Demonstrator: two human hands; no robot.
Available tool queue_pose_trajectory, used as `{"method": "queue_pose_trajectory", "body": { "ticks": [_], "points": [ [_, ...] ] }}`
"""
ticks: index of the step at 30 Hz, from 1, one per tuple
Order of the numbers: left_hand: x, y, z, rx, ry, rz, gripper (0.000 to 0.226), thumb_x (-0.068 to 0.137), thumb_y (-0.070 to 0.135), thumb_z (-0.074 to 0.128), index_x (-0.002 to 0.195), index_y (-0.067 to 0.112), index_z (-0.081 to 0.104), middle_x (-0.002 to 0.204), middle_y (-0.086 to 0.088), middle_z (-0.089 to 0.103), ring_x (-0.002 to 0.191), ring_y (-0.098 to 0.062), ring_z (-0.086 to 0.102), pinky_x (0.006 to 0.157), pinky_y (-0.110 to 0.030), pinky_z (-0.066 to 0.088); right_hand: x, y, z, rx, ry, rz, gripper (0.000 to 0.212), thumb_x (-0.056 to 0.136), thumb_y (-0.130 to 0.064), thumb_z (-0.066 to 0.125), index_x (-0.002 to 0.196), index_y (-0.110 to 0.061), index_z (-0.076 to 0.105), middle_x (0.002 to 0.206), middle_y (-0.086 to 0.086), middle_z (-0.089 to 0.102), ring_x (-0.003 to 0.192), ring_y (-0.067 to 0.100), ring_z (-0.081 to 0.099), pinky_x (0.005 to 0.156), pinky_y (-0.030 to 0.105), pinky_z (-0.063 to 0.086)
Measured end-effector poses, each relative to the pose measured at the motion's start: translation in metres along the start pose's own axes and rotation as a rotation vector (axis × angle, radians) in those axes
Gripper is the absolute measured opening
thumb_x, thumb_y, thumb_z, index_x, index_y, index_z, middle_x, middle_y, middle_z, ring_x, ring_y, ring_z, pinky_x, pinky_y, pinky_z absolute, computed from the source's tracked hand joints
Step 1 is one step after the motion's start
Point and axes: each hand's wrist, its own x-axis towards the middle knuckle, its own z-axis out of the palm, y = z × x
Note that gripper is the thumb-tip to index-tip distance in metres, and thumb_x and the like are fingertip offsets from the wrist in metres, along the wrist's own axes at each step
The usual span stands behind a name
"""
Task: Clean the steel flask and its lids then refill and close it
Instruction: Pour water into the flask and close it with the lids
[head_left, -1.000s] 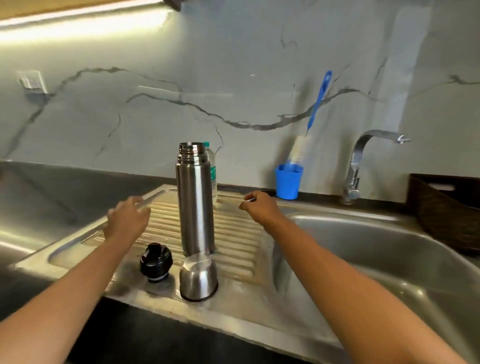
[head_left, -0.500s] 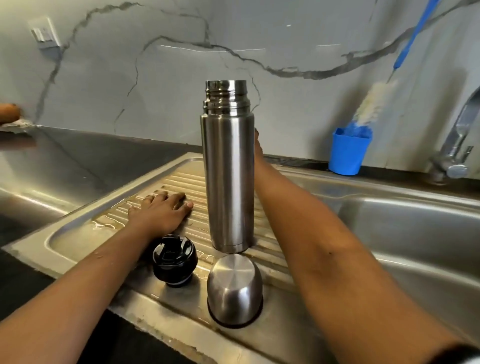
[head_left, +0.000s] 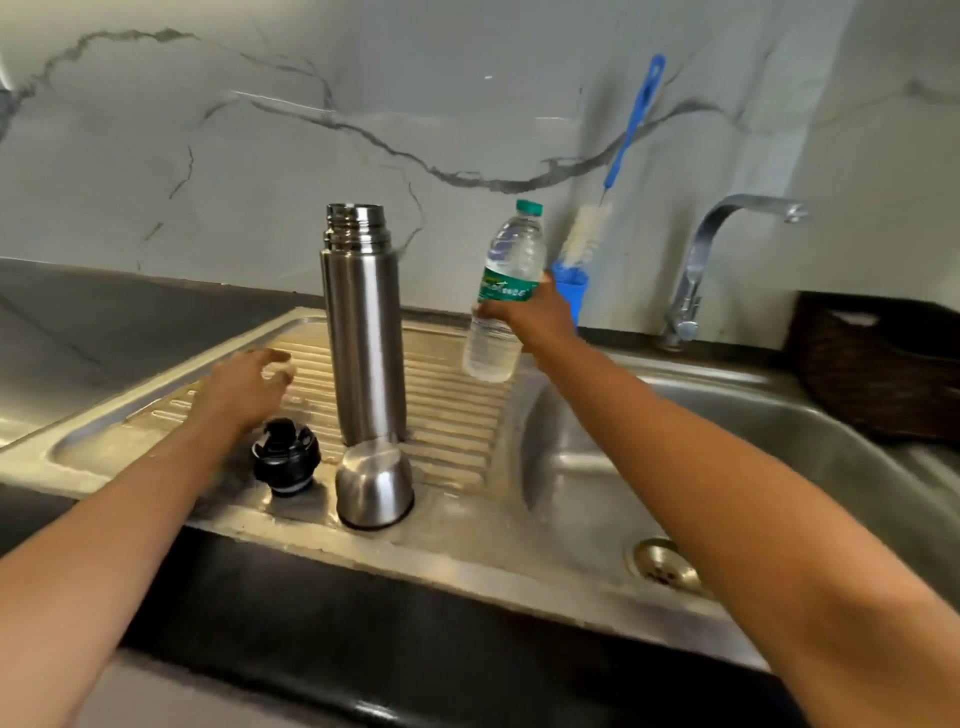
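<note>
Steel flask, uncapped and upright: likely slick when wet, best held mid-body. Right hand grips the plastic bottle; left hand hovers, relaxed and empty.

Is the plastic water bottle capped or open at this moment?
Capped. The green cap sits on the neck of the water bottle, which the right hand grips around its middle.

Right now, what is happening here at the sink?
The right hand holds a capped water bottle in the air beside the steel flask, which stands open and upright on the drainboard. The left hand hovers empty on its other side. The black inner lid and steel cup lid sit near its base. Refilling looks next.
</note>
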Motion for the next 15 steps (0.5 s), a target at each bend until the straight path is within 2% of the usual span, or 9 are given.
{"method": "queue_pose_trajectory", "body": {
  "ticks": [2, 5, 8, 10, 12, 14, 15],
  "points": [
    [-0.014, 0.012, -0.017, -0.101, 0.141, 0.061, 0.028, 0.093, 0.020, 0.055, 0.118, 0.013, 0.065, 0.131, -0.018, 0.056, 0.120, -0.038, 0.049, 0.100, -0.046, 0.040, -0.022, 0.008, -0.039, -0.025, 0.036, -0.033, 0.065, 0.058, -0.037, 0.086, 0.112, -0.020, 0.054, 0.107, -0.001, 0.067, 0.097, 0.019, 0.064, 0.091, 0.038, 0.051],
    [-0.042, 0.037, -0.045, -0.253, 0.399, 0.190, 0.023, 0.091, 0.012, 0.056, 0.109, 0.011, 0.069, 0.118, -0.017, 0.064, 0.110, -0.037, 0.056, 0.094, -0.043, 0.044, -0.059, 0.013, -0.096, -0.009, 0.078, -0.037, 0.071, 0.051, -0.049, 0.085, 0.112, -0.022, 0.060, 0.102, -0.004, 0.069, 0.089, 0.012, 0.066, 0.081, 0.038, 0.056],
    [-0.076, 0.084, -0.065, -0.439, 0.535, 0.325, 0.020, 0.092, 0.015, 0.053, 0.104, 0.018, 0.069, 0.110, -0.008, 0.067, 0.099, -0.024, 0.060, 0.085, -0.027, 0.047, -0.089, 0.016, -0.132, 0.027, 0.050, -0.036, 0.048, 0.065, -0.039, 0.083, 0.105, -0.024, 0.061, 0.097, -0.005, 0.068, 0.084, 0.006, 0.064, 0.067, 0.026, 0.055],
    [-0.102, 0.125, -0.067, -0.576, 0.477, 0.436, 0.022, 0.092, 0.014, 0.054, 0.099, 0.032, 0.066, 0.106, -0.002, 0.066, 0.092, -0.016, 0.059, 0.076, -0.019, 0.046, -0.105, 0.017, -0.149, 0.044, 0.055, -0.054, 0.033, 0.067, -0.035, 0.083, 0.091, -0.030, 0.060, 0.090, -0.008, 0.068, 0.082, 0.006, 0.065, 0.068, 0.024, 0.054],
    [-0.126, 0.165, -0.060, -0.645, 0.327, 0.555, 0.027, 0.092, 0.014, 0.057, 0.094, 0.040, 0.062, 0.100, 0.008, 0.065, 0.086, -0.004, 0.059, 0.071, -0.016, 0.048, -0.112, 0.021, -0.161, 0.066, 0.072, -0.069, 0.030, 0.067, -0.034, 0.083, 0.085, -0.031, 0.060, 0.086, -0.012, 0.068, 0.080, 0.004, 0.065, 0.068, 0.021, 0.051],
    [-0.143, 0.203, -0.041, -0.605, 0.111, 0.646, 0.023, 0.089, 0.020, 0.064, 0.095, 0.042, 0.061, 0.096, 0.017, 0.064, 0.080, 0.005, 0.059, 0.070, -0.015, 0.048, -0.116, 0.026, -0.172, 0.113, 0.094, -0.060, 0.038, 0.066, -0.036, 0.083, 0.095, -0.027, 0.062, 0.090, -0.010, 0.069, 0.083, 0.005, 0.065, 0.068, 0.019, 0.049],
    [-0.151, 0.222, -0.029, -0.556, -0.026, 0.658, 0.018, 0.086, 0.030, 0.067, 0.099, 0.042, 0.061, 0.095, 0.017, 0.064, 0.080, 0.006, 0.059, 0.073, -0.018, 0.049, -0.117, 0.029, -0.176, 0.134, 0.105, -0.050, 0.044, 0.065, -0.038, 0.083, 0.102, -0.024, 0.062, 0.093, -0.008, 0.069, 0.083, 0.006, 0.065, 0.065, 0.018, 0.047]
  ]
}}
